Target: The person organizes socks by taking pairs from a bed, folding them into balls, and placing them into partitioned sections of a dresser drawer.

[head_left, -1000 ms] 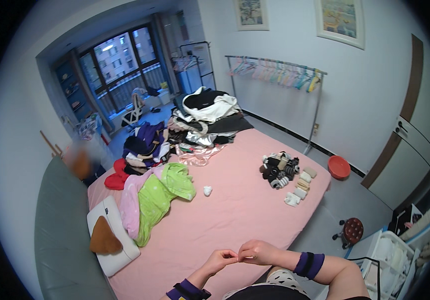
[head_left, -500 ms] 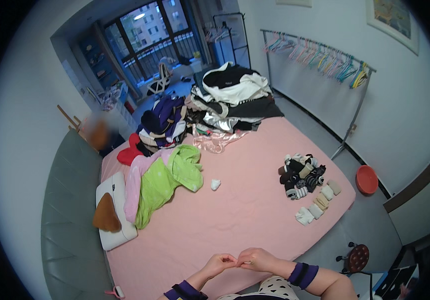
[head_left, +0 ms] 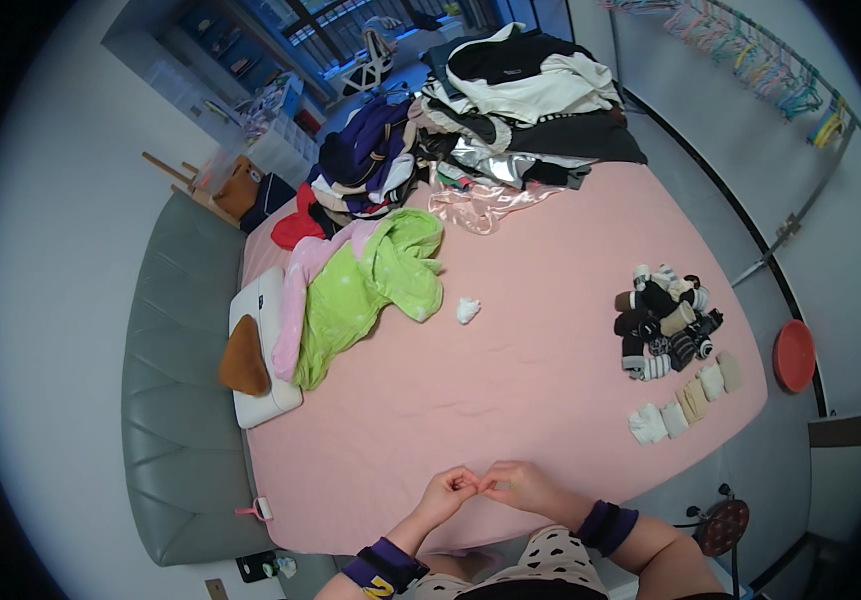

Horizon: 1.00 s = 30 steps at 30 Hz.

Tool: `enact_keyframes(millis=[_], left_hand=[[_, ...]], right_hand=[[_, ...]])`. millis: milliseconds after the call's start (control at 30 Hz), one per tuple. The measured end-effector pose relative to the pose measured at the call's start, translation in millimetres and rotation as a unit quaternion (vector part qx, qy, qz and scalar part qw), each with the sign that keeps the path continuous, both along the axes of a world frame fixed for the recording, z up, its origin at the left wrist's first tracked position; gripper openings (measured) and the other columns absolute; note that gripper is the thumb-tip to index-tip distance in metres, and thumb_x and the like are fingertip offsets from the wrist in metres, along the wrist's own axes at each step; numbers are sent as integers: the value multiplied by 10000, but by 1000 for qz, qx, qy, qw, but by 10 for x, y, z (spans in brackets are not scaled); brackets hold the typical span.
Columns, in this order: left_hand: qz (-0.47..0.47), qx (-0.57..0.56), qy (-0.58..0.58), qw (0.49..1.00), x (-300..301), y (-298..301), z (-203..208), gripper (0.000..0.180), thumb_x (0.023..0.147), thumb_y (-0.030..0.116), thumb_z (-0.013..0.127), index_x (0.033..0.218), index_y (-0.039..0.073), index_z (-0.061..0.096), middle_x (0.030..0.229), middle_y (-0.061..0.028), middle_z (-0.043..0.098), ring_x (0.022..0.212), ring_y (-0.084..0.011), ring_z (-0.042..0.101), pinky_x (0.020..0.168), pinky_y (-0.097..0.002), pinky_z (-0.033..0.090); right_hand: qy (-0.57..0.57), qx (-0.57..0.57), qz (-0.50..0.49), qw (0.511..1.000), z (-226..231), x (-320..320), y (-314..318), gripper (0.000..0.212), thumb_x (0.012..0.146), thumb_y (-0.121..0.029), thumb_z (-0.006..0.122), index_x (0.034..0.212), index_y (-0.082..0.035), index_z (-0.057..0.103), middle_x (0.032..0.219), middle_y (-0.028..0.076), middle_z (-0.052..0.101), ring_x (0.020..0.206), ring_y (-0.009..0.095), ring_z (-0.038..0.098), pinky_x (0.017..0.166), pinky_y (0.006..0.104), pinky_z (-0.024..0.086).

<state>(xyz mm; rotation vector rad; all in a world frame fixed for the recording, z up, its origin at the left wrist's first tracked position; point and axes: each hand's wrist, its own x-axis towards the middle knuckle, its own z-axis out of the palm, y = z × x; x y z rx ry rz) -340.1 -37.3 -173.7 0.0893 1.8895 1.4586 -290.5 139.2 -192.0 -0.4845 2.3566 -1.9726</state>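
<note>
My left hand (head_left: pixel 446 493) and my right hand (head_left: pixel 516 485) meet fingertip to fingertip over the near edge of a pink bed (head_left: pixel 510 400). Both have their fingers curled in; anything pinched between them is too small to make out. Each wrist wears a dark purple band. A small white balled item (head_left: pixel 467 310) lies alone in the middle of the bed, far from both hands. A heap of rolled socks (head_left: pixel 665 320) sits at the right, with a short row of pale folded socks (head_left: pixel 685 405) just below it.
A green garment (head_left: pixel 370 290) and a pink one (head_left: pixel 300 300) lie at the left. Big clothes piles (head_left: pixel 490 110) fill the far end. A white pillow with a brown cushion (head_left: pixel 250 360), grey padded headboard (head_left: pixel 175 400), red round object (head_left: pixel 795 355) on the floor, and a hanger rail (head_left: pixel 770 60).
The view has tilted downward toward the bed, so the window and walls have slid out at the top. My hands stay pressed together at the near edge.
</note>
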Motion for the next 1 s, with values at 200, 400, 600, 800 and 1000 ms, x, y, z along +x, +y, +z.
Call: enact_keyframes(millis=[200,400,600,800,1000], left_hand=[[30,-9,-5,1000,-3,-224,-257,75,805,-10,509,829,24,570,762,2,585,712,-54,526,671,-198,428],[53,6,-38,998,-209,-284,-280,96,835,2,471,859,17,562,797,-38,601,738,-82,552,712,-217,446],[3,9,-73,997,-708,-242,-711,124,858,8,431,894,10,550,804,-55,602,772,-106,573,723,-223,463],[-46,-21,-77,996,-1662,55,-1376,136,873,86,449,965,24,528,817,-35,584,724,-99,540,660,-229,447],[58,-23,-20,998,-2903,382,-2184,332,819,80,505,1143,31,454,870,-46,564,681,-99,506,603,-239,435]], right_hand=[[-46,-11,53,997,-200,-209,-120,61,710,-95,642,768,-78,632,764,48,612,686,184,592,614,280,479],[-118,34,65,990,-339,-501,-203,103,727,-106,633,824,-70,631,758,74,618,682,190,595,624,275,478],[-192,-28,31,980,-799,-752,-239,157,762,-97,605,915,-64,606,780,62,630,702,156,598,647,269,474],[-323,-38,-80,942,-1180,-1414,38,203,787,-126,597,981,-71,584,880,57,623,781,140,588,701,264,468],[-363,32,-166,916,-1766,-2407,163,417,768,-140,622,1165,-94,505,1030,91,582,859,146,558,756,288,459]])
